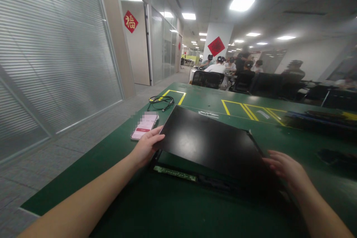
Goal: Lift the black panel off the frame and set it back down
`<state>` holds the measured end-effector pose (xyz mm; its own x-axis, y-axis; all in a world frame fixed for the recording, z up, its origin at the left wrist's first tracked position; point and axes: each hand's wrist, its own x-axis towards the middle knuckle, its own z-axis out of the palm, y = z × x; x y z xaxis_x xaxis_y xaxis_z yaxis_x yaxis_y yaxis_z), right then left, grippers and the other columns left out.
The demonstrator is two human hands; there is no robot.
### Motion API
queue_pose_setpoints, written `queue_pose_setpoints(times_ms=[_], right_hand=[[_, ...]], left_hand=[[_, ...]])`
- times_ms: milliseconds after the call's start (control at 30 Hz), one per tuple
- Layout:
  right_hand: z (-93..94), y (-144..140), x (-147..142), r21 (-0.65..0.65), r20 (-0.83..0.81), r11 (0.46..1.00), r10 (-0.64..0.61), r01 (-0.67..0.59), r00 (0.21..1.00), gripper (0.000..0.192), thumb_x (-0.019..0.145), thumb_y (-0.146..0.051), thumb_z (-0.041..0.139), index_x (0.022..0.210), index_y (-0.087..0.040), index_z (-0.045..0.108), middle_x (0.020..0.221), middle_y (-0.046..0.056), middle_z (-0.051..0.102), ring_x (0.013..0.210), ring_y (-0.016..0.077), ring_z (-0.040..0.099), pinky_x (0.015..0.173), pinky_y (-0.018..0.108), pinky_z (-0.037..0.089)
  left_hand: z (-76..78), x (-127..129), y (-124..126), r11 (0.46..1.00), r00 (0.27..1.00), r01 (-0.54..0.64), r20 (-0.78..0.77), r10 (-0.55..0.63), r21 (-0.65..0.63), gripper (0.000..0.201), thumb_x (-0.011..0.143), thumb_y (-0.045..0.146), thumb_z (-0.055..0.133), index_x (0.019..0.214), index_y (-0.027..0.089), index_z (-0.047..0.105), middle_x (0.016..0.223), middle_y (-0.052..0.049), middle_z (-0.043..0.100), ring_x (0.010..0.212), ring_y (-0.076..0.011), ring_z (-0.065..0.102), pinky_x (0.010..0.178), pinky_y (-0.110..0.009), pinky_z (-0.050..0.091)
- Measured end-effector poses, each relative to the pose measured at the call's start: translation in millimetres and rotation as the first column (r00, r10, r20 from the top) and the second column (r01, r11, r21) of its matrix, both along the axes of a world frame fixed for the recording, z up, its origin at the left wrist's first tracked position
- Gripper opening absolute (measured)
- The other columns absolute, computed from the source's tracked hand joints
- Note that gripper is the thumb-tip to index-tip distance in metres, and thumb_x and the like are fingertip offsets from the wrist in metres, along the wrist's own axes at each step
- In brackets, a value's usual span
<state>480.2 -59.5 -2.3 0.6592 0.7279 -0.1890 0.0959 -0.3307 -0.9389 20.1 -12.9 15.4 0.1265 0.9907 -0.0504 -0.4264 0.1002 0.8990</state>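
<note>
A black LCD screen panel (206, 139) is tilted up above the green table, its dark glossy face reflecting light. My left hand (149, 143) is closed on its left edge, thumb on the face and fingers partly hidden. At the right edge is my right hand (288, 169), its fingers against the panel's side; the thumb is hard to see. Below the panel's near edge, a green circuit board strip (175, 173) lies along a dark frame, which is mostly in shadow.
A lit phone (145, 125) lies beside my left hand, with a coiled black cable (161, 103) farther back. Yellow tape outlines (241, 111) mark the green table (83, 189). Dark stacked items (318, 119) sit at right. Several people sit beyond, near black chairs (206, 79).
</note>
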Motion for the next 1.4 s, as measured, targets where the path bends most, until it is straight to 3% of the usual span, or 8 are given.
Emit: queue_pose_setpoints(times_ms=[167, 933, 1200, 1400], right_hand=[[0.0, -1, 4, -0.030, 0.075, 1.000, 0.006, -0.004, 0.997, 0.045, 0.060, -0.040, 0.065, 0.100, -0.020, 0.068, 0.086, 0.015, 0.079, 0.065, 0.0217, 0.063, 0.052, 0.029, 0.041], [-5.6, 1, 10, -0.026, 0.118, 1.000, 0.006, -0.002, 0.993, 0.035, 0.057, -0.043, 0.066, 0.082, -0.021, 0.073, 0.082, 0.014, 0.079, 0.066, 0.0216, 0.061, 0.053, 0.030, 0.043], [-5.4, 1, 10, -0.046, 0.184, 0.998, 0.043, -0.035, 0.982, 0.033, 0.057, -0.043, 0.067, 0.079, -0.020, 0.075, 0.081, 0.015, 0.078, 0.066, 0.0251, 0.063, 0.051, 0.032, 0.042], [4.9, -2, -2, -0.065, 0.208, 0.998, 0.031, -0.018, 0.978, 0.029, 0.057, -0.040, 0.065, 0.076, -0.021, 0.076, 0.080, 0.013, 0.078, 0.069, 0.0261, 0.063, 0.055, 0.034, 0.045]], left_hand=[[-2.7, 3, -1, 0.999, 0.999, 0.033, -0.005, -0.033, -0.026, 0.058, 0.072, 0.015, 0.081, 0.130, 0.014, 0.075, 0.114, -0.013, 0.083, 0.093, -0.0265, 0.079, 0.076, -0.030, 0.061], [-7.5, 2, 1, 0.997, 0.997, 0.072, 0.007, -0.072, -0.019, 0.056, 0.074, 0.015, 0.080, 0.130, 0.014, 0.074, 0.115, -0.014, 0.082, 0.098, -0.0280, 0.079, 0.075, -0.030, 0.061], [-5.9, 4, -1, 0.998, 0.999, 0.041, 0.000, -0.041, -0.050, 0.056, 0.072, 0.015, 0.080, 0.129, 0.014, 0.075, 0.115, -0.013, 0.082, 0.096, -0.0261, 0.078, 0.079, -0.030, 0.061], [-4.7, 5, -2, 0.998, 0.999, -0.006, -0.039, 0.004, -0.061, 0.056, 0.073, 0.017, 0.080, 0.129, 0.015, 0.076, 0.115, -0.013, 0.082, 0.096, -0.0262, 0.078, 0.071, -0.027, 0.060]])
